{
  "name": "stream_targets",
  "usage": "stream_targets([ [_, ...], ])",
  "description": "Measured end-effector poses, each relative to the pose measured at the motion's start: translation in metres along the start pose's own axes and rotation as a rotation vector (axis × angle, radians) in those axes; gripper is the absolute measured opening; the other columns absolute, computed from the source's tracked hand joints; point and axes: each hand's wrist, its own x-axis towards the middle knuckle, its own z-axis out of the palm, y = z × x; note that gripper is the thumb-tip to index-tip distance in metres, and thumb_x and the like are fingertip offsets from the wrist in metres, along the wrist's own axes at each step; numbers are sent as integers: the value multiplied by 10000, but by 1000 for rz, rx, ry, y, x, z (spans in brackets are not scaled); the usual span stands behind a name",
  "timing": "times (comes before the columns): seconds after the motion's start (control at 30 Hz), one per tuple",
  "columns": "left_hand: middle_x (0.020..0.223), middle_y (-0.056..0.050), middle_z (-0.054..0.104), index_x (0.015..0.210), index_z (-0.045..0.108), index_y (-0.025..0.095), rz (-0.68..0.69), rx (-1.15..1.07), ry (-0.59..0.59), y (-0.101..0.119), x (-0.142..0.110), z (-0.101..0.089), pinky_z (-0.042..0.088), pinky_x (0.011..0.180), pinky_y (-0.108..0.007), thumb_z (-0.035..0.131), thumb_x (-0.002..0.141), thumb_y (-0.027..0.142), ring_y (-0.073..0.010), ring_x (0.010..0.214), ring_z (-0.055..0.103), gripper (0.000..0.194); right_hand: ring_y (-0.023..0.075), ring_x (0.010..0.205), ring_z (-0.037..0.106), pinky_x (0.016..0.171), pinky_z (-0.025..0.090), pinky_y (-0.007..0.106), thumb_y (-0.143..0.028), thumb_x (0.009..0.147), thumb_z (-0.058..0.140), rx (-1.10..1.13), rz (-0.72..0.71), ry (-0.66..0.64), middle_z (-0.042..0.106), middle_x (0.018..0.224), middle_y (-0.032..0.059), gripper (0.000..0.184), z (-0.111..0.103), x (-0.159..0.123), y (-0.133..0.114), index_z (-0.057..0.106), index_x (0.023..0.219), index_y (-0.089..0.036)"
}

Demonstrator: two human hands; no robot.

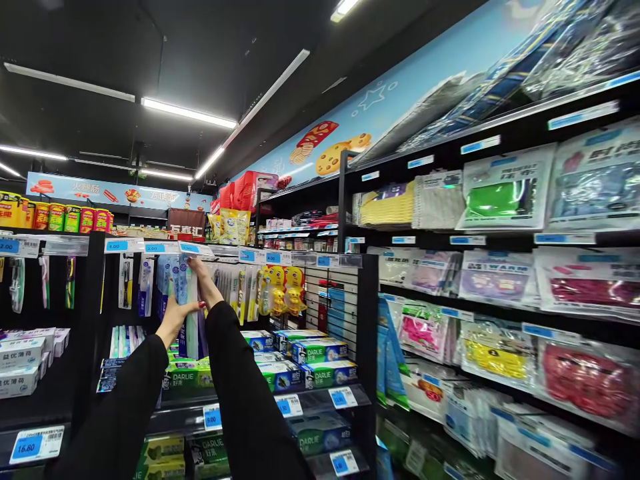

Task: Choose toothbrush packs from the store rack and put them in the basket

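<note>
Packaged toothbrushes (pixel 189 337) hang in a row under the shelf's front rail, in tall blue-and-white packs. My left hand (pixel 173 320) is closed around the lower middle of the front packs, its thumb with a red nail stretched across them. Higher up, my right hand (pixel 206 283) grips the top of the same front pack, just beneath a blue price label (pixel 190 249). The right fingertips are partly hidden behind the packs, and I cannot tell whether the pack is off its hook.
Toothpaste boxes (pixel 320 350) are stacked on the shelf below my hands. Yellow duck-shaped packs (pixel 285 290) hang to the right. A tall rack of bagged goods (pixel 505 193) runs along the right side. White boxes (pixel 23 360) stand at the left.
</note>
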Motion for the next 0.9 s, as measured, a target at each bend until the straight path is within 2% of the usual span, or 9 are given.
stream_targets([
  [0.2,884,-72,701,977,615,137,-13,-40,7,4,-19,1,480,759,-343,726,536,172,-241,825,640,456,173,744,588,673,447,272,-352,692,595,76,13,-6,625,775,-20,214,4,-10,-3,576,851,-210],
  [0.37,943,-97,687,1012,607,132,-12,-41,-8,20,-21,4,460,810,-358,750,509,151,-252,873,626,523,149,667,566,629,437,248,-352,680,580,85,6,40,587,698,-34,182,7,-9,-11,539,788,-212],
  [0.47,948,-98,687,999,612,134,-14,-45,-15,28,-23,8,446,834,-361,763,493,147,-262,911,614,528,161,701,578,650,444,262,-373,694,567,55,1,33,606,750,-16,212,10,-14,-22,537,822,-207],
  [0.57,888,-84,697,948,623,133,-67,-64,9,31,-44,6,454,803,-349,756,492,151,-258,872,619,476,181,748,588,681,451,292,-405,721,532,-6,18,23,623,813,11,271,19,-32,-25,541,895,-196],
  [0.63,846,-62,699,906,631,142,-145,-84,43,30,-75,-3,468,744,-324,746,497,150,-240,801,627,426,196,801,585,728,448,317,-423,737,513,-68,53,30,625,854,29,300,28,-56,-20,547,922,-188],
  [0.73,671,-26,681,815,638,155,-356,-123,122,26,-147,-29,476,554,-296,717,510,178,-205,588,615,315,230,925,550,848,403,374,-430,720,562,-184,150,56,612,939,61,342,46,-117,-9,567,947,-174],
  [0.8,647,-10,680,845,628,188,-526,-158,215,28,-206,-52,478,494,-300,693,526,205,-197,525,608,326,255,1021,507,934,340,409,-409,704,611,-273,238,57,581,1036,91,416,62,-177,-5,557,1035,-163],
  [0.87,624,5,683,832,627,209,-743,-276,393,34,-263,-73,497,522,-301,710,492,188,-188,524,611,351,255,1127,447,961,333,414,-402,789,522,-499,298,-15,491,1188,115,506,83,-247,-7,425,1233,-180],
  [0.9,609,17,680,831,627,217,-790,-288,475,38,-290,-82,495,514,-287,715,480,172,-180,514,608,366,258,1150,430,959,347,416,-384,808,503,-558,311,-52,464,1215,119,524,95,-282,-10,374,1276,-189],
])
